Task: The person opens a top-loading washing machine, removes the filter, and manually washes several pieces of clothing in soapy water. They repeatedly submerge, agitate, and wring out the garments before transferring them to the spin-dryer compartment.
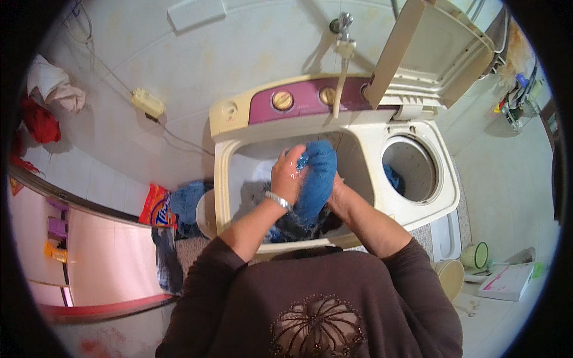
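Note:
A wet blue cloth [317,179] is bunched between my two hands above the wash tub [246,201] of a twin-tub washing machine. Its left side is gripped by my left hand [287,172], which wears a silvery band at the wrist. On the cloth's other side is my right hand [339,192], its fingers mostly hidden behind the fabric. Water glistens on the cloth and on the left fingers. Below, dark wet laundry [295,228] lies in the tub. To the right, the round spin tub [409,170] stands uncovered with blue fabric [394,176] inside.
A raised lid [429,53] leans over the spin side. A tap [344,27] with a pale hose [339,87] hangs over the control panel [304,100]. Left of the machine are a red detergent bag [156,206] and denim-like fabric [188,201]. At right stands a cream bucket [449,277].

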`<move>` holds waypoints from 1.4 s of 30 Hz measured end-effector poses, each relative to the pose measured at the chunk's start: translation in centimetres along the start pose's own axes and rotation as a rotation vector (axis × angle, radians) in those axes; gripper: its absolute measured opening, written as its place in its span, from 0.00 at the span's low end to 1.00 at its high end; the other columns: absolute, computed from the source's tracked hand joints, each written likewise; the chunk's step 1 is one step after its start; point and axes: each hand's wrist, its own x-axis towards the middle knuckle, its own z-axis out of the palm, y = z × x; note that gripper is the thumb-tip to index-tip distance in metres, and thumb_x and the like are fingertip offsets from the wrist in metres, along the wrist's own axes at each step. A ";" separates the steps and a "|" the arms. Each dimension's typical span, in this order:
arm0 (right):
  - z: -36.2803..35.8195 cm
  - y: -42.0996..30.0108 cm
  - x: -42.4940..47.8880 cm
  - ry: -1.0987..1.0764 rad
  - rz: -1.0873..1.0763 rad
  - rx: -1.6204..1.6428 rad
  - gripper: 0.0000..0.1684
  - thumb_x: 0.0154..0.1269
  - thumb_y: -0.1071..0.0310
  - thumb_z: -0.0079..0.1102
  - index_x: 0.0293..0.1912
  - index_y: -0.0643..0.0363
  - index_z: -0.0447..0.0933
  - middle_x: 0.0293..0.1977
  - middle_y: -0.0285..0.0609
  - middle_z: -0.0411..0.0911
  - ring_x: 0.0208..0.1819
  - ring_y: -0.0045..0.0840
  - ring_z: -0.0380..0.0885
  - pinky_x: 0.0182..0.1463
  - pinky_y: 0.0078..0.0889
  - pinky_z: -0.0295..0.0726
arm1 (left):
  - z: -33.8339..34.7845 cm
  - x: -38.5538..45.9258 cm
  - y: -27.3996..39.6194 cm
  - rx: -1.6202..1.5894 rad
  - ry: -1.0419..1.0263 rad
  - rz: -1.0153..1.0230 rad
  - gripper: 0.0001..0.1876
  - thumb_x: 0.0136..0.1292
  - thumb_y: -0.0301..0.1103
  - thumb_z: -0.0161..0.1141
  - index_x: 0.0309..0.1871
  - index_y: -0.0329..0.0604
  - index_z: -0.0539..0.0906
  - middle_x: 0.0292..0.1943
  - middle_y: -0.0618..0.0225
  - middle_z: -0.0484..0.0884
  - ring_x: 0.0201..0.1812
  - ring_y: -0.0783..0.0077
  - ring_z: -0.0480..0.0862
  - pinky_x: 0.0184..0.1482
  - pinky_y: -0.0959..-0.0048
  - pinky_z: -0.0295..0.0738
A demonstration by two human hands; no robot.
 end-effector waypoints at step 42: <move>7.1 -8.4 -5.9 0.027 -0.382 -0.229 0.05 0.57 0.71 0.56 0.35 0.57 0.72 0.28 0.35 0.75 0.31 0.20 0.75 0.39 0.24 0.76 | -8.9 -1.0 -5.8 0.037 -0.396 -0.183 0.25 0.55 0.31 0.65 0.56 0.41 0.72 0.52 0.60 0.76 0.55 0.64 0.75 0.58 0.70 0.67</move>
